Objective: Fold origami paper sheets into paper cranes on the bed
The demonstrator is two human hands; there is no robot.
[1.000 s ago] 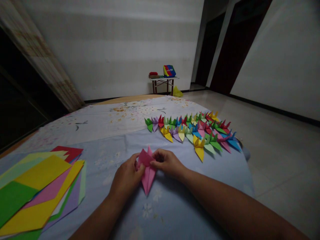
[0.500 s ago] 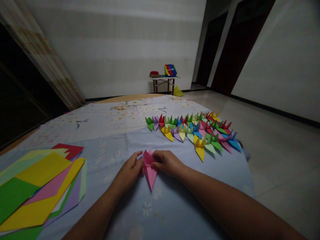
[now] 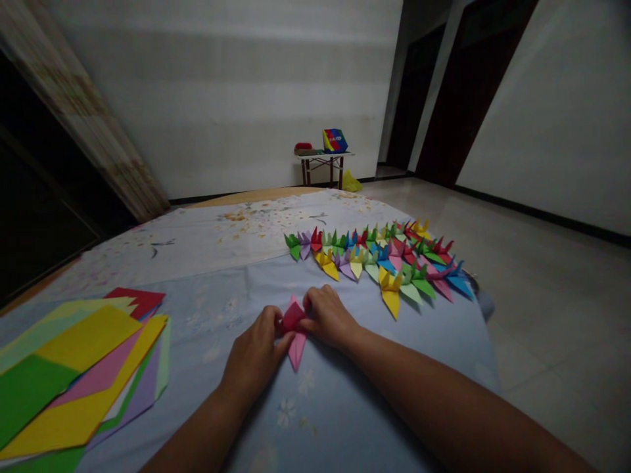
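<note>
A pink origami crane (image 3: 296, 349), partly folded, lies on the blue flowered tablecloth (image 3: 374, 387) with its long point toward me. My left hand (image 3: 259, 341) pinches its left side between thumb and fingers. On the right side, my right hand (image 3: 329, 317) is closed on the paper, its thumb lying across the middle. Both hands cover parts of the crane's edges. Rows of finished paper cranes (image 3: 390, 292) in many colours stand beyond my right hand.
A spread pile of coloured paper sheets (image 3: 83, 387) lies at the left. Behind the round table stands a small side table (image 3: 325, 157) with a colourful box (image 3: 335, 140) and a red item (image 3: 303, 146). A yellow bag (image 3: 351, 181) is on the floor beside it.
My left hand has moved in, its thumb now pressing over the crane's lower left side. The right fingers have lifted slightly, and the crane's upper part looks more folded together.
</note>
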